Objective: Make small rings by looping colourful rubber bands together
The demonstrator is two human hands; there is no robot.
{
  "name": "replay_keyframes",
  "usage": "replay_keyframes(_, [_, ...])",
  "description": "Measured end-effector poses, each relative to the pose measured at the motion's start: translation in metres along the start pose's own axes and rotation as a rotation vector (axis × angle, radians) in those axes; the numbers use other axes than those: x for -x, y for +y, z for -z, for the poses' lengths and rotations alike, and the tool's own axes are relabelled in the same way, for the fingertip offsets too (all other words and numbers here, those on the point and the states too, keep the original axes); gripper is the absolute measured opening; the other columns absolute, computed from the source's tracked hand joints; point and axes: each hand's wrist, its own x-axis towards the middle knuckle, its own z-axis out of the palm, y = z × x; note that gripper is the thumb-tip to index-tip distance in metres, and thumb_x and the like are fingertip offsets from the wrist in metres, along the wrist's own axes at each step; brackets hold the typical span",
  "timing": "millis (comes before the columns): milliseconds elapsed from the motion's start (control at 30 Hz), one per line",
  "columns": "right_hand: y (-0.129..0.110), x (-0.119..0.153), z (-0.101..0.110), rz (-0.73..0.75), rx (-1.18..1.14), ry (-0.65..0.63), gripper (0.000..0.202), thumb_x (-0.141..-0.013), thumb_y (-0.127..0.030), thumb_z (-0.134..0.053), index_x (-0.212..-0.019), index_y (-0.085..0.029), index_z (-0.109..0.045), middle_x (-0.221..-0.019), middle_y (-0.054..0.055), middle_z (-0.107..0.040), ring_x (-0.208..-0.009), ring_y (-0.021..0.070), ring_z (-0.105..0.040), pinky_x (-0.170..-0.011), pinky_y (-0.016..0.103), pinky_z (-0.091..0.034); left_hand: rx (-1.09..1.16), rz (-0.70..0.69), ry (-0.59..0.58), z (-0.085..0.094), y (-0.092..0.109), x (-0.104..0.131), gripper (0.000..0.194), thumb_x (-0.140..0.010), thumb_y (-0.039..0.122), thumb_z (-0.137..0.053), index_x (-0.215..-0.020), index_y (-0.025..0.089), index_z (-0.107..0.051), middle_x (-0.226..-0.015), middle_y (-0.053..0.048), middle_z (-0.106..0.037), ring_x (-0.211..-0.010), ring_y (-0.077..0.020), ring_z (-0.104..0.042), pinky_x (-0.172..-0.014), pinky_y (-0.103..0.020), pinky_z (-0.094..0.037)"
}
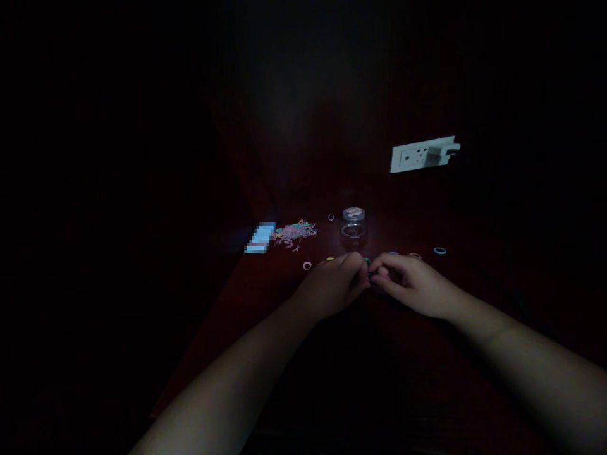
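My left hand and my right hand meet fingertip to fingertip low over the dark red table. Both are closed in a pinch. A small dark sliver shows between the fingertips, too dim and hidden to make out. Around them lie small elastic hair ties: a pink one left of my left hand, a yellow one partly behind it, and a green one just beyond the fingertips. An orange hair tie sits behind my right hand, and a teal one lies farther right.
A clear lidded jar stands behind my hands, with a small pale ring to its left. Mixed hair ties form a pile beside a bright, blurred-out phone-like screen. A white wall socket holds a plug. The surroundings are very dark.
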Motion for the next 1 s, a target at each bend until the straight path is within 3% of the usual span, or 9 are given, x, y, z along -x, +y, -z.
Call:
replay_keyframes(167, [0.001,0.000,-0.001,0.022,0.001,0.005,0.015,-0.089,-0.029,-0.055,-0.079,-0.019,-0.060,-0.064,-0.002,-0.056,-0.058,0.0127,-0.049,-0.055,0.025,-0.039,0.004,-0.026,0.016,0.000,-0.001,0.001,0.016,-0.085,0.022,-0.066,-0.086,0.022,-0.051,-0.086,0.003,-0.065,-0.078,-0.0140,-0.062,-0.070,-0.029,-0.045])
replay_keyframes(433, [0.001,0.000,-0.002,0.020,-0.020,0.021,0.014,-0.089,-0.028,-0.056,-0.079,-0.019,-0.060,-0.063,-0.002,-0.055,-0.056,0.0121,-0.048,-0.053,0.024,-0.038,0.085,-0.017,0.036,-0.001,-0.004,0.001,0.015,-0.083,0.020,-0.065,-0.092,0.022,-0.054,-0.091,0.001,-0.063,-0.078,-0.0131,-0.061,-0.067,-0.027,-0.046])
replay_keyframes(633, [0.002,0.001,-0.003,-0.003,-0.040,0.046,0.016,-0.090,-0.030,-0.055,-0.081,-0.019,-0.060,-0.063,-0.002,-0.056,-0.056,0.0120,-0.049,-0.053,0.024,-0.038,0.045,-0.017,0.058,0.000,-0.006,0.003,0.022,-0.084,0.030,-0.066,-0.103,0.023,-0.060,-0.094,-0.001,-0.066,-0.083,-0.0157,-0.061,-0.071,-0.030,-0.047])
replay_keyframes(1000, [0.006,0.000,-0.006,0.017,-0.044,0.082,0.016,-0.090,-0.031,-0.056,-0.080,-0.019,-0.060,-0.063,-0.001,-0.058,-0.055,0.0121,-0.050,-0.053,0.024,-0.038,-0.035,-0.060,0.045,-0.004,-0.012,0.002,0.012,-0.089,0.029,-0.056,-0.087,0.021,-0.065,-0.081,0.000,-0.067,-0.076,-0.0146,-0.060,-0.074,-0.030,-0.047])
